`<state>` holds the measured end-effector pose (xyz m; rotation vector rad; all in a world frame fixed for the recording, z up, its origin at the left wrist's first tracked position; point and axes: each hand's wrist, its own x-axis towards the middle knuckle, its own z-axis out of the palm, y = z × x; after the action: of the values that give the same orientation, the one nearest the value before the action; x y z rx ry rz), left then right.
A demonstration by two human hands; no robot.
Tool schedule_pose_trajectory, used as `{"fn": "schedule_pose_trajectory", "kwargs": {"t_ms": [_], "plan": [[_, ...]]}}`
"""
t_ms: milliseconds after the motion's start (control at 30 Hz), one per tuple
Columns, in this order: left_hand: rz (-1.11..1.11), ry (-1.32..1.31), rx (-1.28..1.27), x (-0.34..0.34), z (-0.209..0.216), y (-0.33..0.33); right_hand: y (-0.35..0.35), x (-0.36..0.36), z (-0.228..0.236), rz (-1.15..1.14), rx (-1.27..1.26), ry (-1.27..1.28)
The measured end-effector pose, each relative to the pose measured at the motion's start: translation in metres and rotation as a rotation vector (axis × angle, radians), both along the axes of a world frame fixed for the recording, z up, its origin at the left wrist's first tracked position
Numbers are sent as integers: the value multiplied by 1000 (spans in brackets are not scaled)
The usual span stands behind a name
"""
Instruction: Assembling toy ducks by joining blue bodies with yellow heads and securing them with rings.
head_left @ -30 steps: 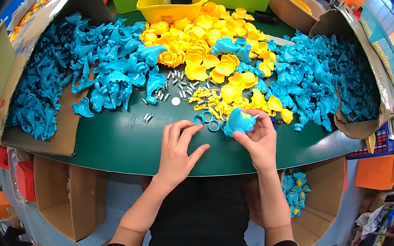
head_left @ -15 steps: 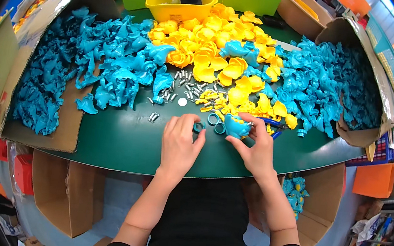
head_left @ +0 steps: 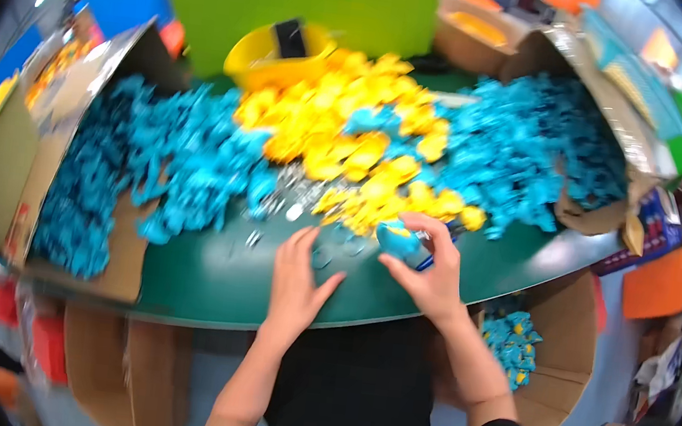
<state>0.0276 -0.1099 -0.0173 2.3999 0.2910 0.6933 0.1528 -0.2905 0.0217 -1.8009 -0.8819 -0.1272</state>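
Observation:
My right hand (head_left: 433, 276) pinches a small rounded blue and yellow plastic piece (head_left: 397, 241) between thumb and fingers, just above the table. My left hand (head_left: 296, 282) rests open at the front of the table, thumb apart from the fingers, holding nothing. Beside its thumb lies a blue plastic ring (head_left: 321, 258), blurred by motion, and more rings are faintly seen to its right. Part of a blue-handled tool (head_left: 426, 262), looking like pliers, shows beneath my right hand. Beyond the hands lie small yellow parts (head_left: 343, 207) and small metal cylinders (head_left: 275, 203).
Blue plastic pieces spill from a tipped cardboard box (head_left: 129, 260) at left and from another box (head_left: 639, 167) at right. Yellow cup-like pieces (head_left: 318, 118) heap between them, before a yellow basin (head_left: 248, 69) holding a dark phone-like object. Below right, a carton (head_left: 560, 356) holds blue-yellow pieces.
The whole view has shifted and blurred. My left hand has come off the ring it was touching, its fingers now spread. My right hand still grips the blue and yellow piece.

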Motion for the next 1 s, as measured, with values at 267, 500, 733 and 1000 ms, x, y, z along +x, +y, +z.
{"fn": "schedule_pose_trajectory", "kwargs": {"t_ms": [267,500,733,1000], "plan": [[-25,182,88,-16,12,-11,-208,17,34,-536,-709,169],[-40,238,155,-11,5,-15,-210,48,69,-610,-725,242],[121,222,105,-12,25,-21,-14,311,140,-439,-392,-423],[139,606,78,-3,1,-20,49,604,74,-312,-1246,51]]}}
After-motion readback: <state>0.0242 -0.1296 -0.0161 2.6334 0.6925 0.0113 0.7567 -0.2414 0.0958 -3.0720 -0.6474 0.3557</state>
